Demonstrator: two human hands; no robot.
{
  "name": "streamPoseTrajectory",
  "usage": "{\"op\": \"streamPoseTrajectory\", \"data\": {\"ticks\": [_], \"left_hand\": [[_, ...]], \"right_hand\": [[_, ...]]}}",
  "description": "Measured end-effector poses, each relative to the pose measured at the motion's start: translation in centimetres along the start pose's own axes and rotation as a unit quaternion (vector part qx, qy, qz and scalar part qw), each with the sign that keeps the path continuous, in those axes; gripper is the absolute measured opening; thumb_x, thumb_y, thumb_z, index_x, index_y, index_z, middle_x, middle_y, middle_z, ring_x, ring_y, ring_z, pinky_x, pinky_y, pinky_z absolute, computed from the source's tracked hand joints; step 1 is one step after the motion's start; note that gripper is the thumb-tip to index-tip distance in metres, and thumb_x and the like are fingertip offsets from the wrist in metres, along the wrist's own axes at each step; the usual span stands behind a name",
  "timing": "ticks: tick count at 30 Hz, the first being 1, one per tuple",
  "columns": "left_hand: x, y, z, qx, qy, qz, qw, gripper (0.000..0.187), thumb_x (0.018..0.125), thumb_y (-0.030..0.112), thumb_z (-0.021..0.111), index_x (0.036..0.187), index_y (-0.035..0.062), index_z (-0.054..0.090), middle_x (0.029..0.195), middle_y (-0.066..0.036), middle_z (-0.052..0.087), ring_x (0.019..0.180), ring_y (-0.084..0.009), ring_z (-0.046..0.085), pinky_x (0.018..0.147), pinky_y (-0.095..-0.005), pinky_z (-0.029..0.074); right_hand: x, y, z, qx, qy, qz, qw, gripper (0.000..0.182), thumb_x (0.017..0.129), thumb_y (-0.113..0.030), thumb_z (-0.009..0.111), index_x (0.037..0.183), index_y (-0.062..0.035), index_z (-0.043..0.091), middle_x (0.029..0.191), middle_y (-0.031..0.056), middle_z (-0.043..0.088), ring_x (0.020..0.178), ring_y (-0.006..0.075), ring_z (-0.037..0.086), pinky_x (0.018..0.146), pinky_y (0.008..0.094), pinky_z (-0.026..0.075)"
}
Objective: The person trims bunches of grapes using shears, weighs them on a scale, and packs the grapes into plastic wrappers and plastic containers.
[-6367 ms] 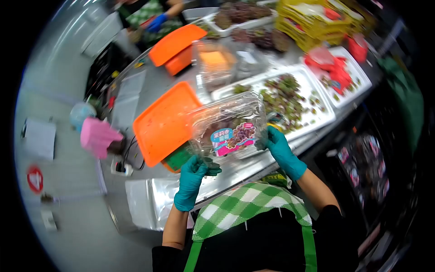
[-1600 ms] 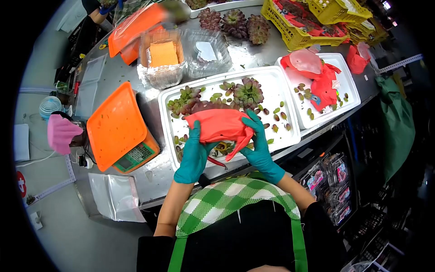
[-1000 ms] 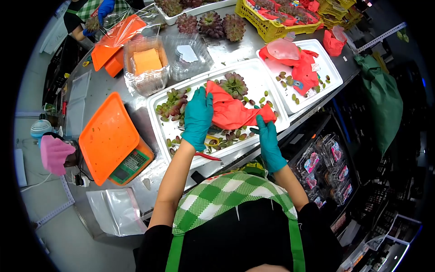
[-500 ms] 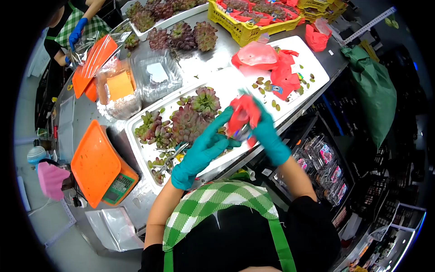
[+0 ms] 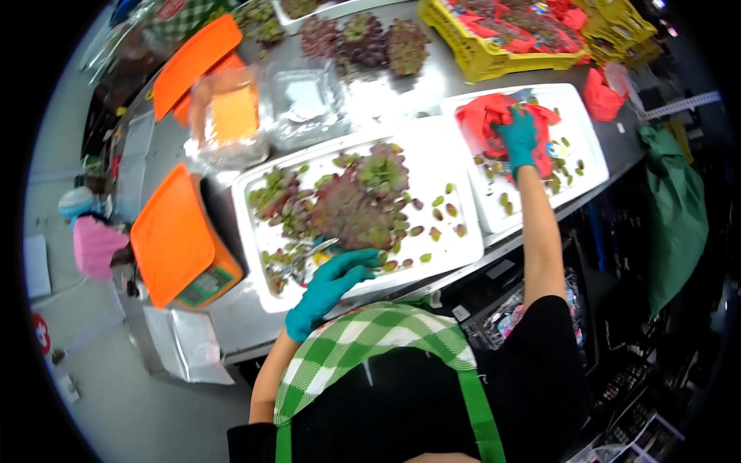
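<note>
My right hand (image 5: pixel 519 137), in a teal glove, presses onto crumpled red wrapping (image 5: pixel 482 122) in the right white tray (image 5: pixel 590 158); its fingertips are partly hidden in the folds. Loose small leaves lie around the wrapping. At the near edge of the left white tray (image 5: pixel 463 255), my left hand (image 5: pixel 332 287) rests with fingers stretched out and apart, holding nothing. Just beyond it are purple-green succulent rosettes (image 5: pixel 347 204) and scattered leaves. Metal scissors (image 5: pixel 316 248) lie among them, beside the left fingers.
An orange scale (image 5: pixel 174 239) stands left of the trays. Behind are clear plastic boxes (image 5: pixel 305 100), more rosettes (image 5: pixel 363 38) and a yellow crate (image 5: pixel 478 62) of red-wrapped plants. A green sack (image 5: pixel 675 216) hangs at the right. Clear bags (image 5: pixel 185 343) lie at the table's left corner.
My right hand has moved right and away, taking the red wrapping from above the left tray to the right tray. My left hand has lowered to the near tray edge. The view has shifted.
</note>
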State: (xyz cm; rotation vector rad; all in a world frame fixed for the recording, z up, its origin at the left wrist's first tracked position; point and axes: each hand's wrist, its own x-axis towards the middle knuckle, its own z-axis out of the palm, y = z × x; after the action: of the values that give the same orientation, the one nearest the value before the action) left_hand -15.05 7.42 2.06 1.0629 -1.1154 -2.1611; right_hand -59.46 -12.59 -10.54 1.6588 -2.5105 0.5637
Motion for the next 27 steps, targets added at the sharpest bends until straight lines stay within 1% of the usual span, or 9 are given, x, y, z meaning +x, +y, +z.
{"op": "streamPoseTrajectory", "data": {"ticks": [8, 10, 12, 14, 17, 20, 21, 23, 27], "left_hand": [[-0.1, -1.0, -0.4, -0.022, 0.065, -0.014, 0.998, 0.037, 0.087, 0.011, 0.046, 0.121, -0.0032, 0.041, 0.115, -0.013, 0.050, 0.102, -0.0210, 0.051, 0.090, -0.0306, 0.040], [-0.1, -1.3, -0.5, -0.028, 0.078, -0.052, 0.995, 0.037, 0.087, 0.011, 0.045, 0.121, -0.0035, 0.041, 0.116, -0.013, 0.050, 0.103, -0.0212, 0.051, 0.089, -0.0308, 0.040], [0.3, -1.9, -0.5, -0.001, 0.110, -0.066, 0.992, 0.035, 0.087, 0.014, 0.047, 0.118, -0.0022, 0.045, 0.109, -0.011, 0.055, 0.099, -0.0182, 0.053, 0.086, -0.0287, 0.041], [0.4, -1.4, 0.0, 0.008, 0.138, -0.042, 0.990, 0.031, 0.086, 0.014, 0.049, 0.113, -0.0016, 0.049, 0.105, -0.009, 0.056, 0.096, -0.0154, 0.054, 0.084, -0.0272, 0.042], [0.4, -2.5, -0.6, -0.039, 0.207, -0.015, 0.977, 0.031, 0.085, 0.012, 0.051, 0.113, -0.0009, 0.048, 0.100, -0.009, 0.057, 0.094, -0.0147, 0.054, 0.083, -0.0270, 0.042], [0.8, -3.6, -0.9, -0.021, 0.352, 0.026, 0.936, 0.045, 0.083, 0.014, 0.053, 0.122, -0.0018, 0.037, 0.105, -0.011, 0.054, 0.093, -0.0196, 0.056, 0.082, -0.0298, 0.044], [1.2, -3.2, -0.6, -0.063, 0.400, 0.017, 0.914, 0.050, 0.081, 0.015, 0.057, 0.123, 0.0005, 0.034, 0.104, -0.010, 0.053, 0.094, -0.0189, 0.055, 0.081, -0.0294, 0.044], [2.2, -1.4, 0.4, -0.094, 0.430, 0.038, 0.897, 0.047, 0.081, 0.015, 0.057, 0.121, 0.0035, 0.036, 0.105, -0.009, 0.051, 0.096, -0.0181, 0.053, 0.082, -0.0306, 0.044], [3.6, -2.3, -1.1, -0.185, 0.360, 0.021, 0.914, 0.063, 0.080, 0.015, 0.059, 0.132, 0.0118, 0.024, 0.117, -0.006, 0.042, 0.100, -0.0192, 0.049, 0.083, -0.0333, 0.044]], "right_hand": [[8.4, 4.4, -12.9, 0.111, 0.249, -0.125, 0.954, 0.030, 0.066, -0.006, 0.051, 0.095, -0.0067, 0.058, 0.095, 0.0167, 0.054, 0.087, 0.0349, 0.052, 0.076, 0.0407, 0.042], [15.3, 10.0, -17.5, -0.064, 0.139, -0.022, 0.988, 0.039, 0.071, -0.020, 0.053, 0.107, -0.0039, 0.052, 0.092, 0.0208, 0.053, 0.083, 0.0371, 0.051, 0.070, 0.0445, 0.042], [24.1, 17.6, -18.5, -0.107, 0.258, -0.230, 0.932, 0.077, 0.066, -0.052, 0.062, 0.123, -0.0069, 0.037, 0.113, 0.0266, 0.045, 0.099, 0.0413, 0.047, 0.079, 0.0463, 0.042], [29.8, 20.9, -19.2, -0.092, 0.187, 0.083, 0.974, 0.088, 0.061, -0.057, 0.063, 0.127, -0.0065, 0.033, 0.120, 0.0300, 0.038, 0.107, 0.0414, 0.044, 0.084, 0.0455, 0.040], [21.4, 5.9, -19.8, 0.071, 0.284, -0.120, 0.949, 0.040, 0.076, -0.024, 0.060, 0.109, -0.0024, 0.054, 0.084, 0.0162, 0.063, 0.082, 0.0291, 0.060, 0.073, 0.0367, 0.047], [6.8, -7.7, -12.6, 0.551, -0.115, -0.203, 0.801, 0.041, 0.087, -0.017, 0.043, 0.127, -0.0074, 0.038, 0.123, 0.0075, 0.045, 0.107, 0.0157, 0.045, 0.094, 0.0280, 0.035], [-0.6, -10.7, -13.3, 0.556, -0.118, -0.199, 0.798, 0.041, 0.087, -0.017, 0.043, 0.127, -0.0074, 0.038, 0.123, 0.0075, 0.045, 0.107, 0.0157, 0.045, 0.094, 0.0280, 0.035], [-9.1, -20.2, -16.3, 0.411, -0.578, -0.087, 0.700, 0.041, 0.084, -0.018, 0.053, 0.122, -0.0044, 0.043, 0.120, 0.0177, 0.047, 0.108, 0.0253, 0.048, 0.088, 0.0315, 0.040], [-17.0, -23.3, -10.4, 0.395, -0.456, -0.214, 0.768, 0.071, 0.077, -0.044, 0.055, 0.132, -0.0102, 0.026, 0.130, 0.0164, 0.035, 0.120, 0.0299, 0.033, 0.100, 0.0363, 0.025]]}}
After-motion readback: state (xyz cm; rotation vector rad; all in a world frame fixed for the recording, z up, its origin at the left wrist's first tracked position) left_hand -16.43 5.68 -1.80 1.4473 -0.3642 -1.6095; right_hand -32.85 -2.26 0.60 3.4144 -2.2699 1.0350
